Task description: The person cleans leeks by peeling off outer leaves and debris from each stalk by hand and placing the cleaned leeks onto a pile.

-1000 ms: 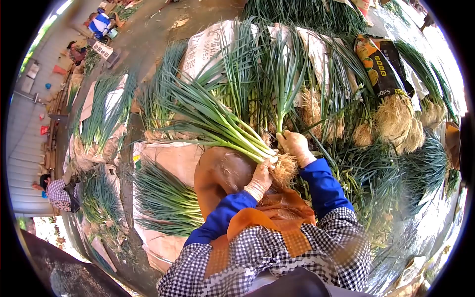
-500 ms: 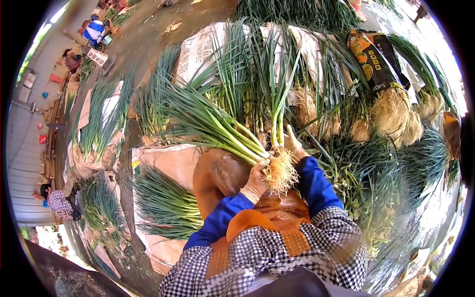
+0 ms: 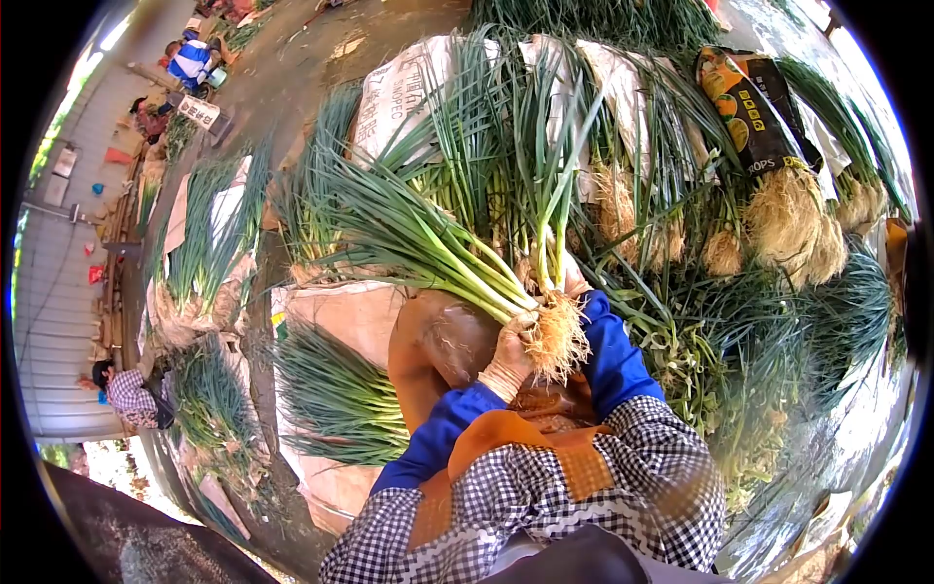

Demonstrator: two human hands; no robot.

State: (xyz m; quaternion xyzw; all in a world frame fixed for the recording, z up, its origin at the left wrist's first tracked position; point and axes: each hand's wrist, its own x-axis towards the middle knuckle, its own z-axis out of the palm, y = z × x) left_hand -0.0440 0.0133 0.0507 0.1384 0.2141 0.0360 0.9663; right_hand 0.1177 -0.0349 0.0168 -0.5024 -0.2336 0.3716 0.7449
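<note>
My left hand is closed around the root end of a thick bunch of green onions, whose long leaves fan out to the upper left. Shaggy, pale brown roots hang out between my two hands. My right hand is closed at the base of a few more green onion stalks that point upward. The roots and stalks hide part of its fingers. Both root ends meet over my lap, above a brown apron.
Bundles of green onions lie ahead under white sacks and a black and orange bag. More green onions rest on a pale sack at left. Loose leaves pile up at right. A person in a checked shirt sits far left.
My right hand has slid lower behind the roots, and less of its fingers shows. My left hand keeps its hold on the bunch. The view has shifted slightly.
</note>
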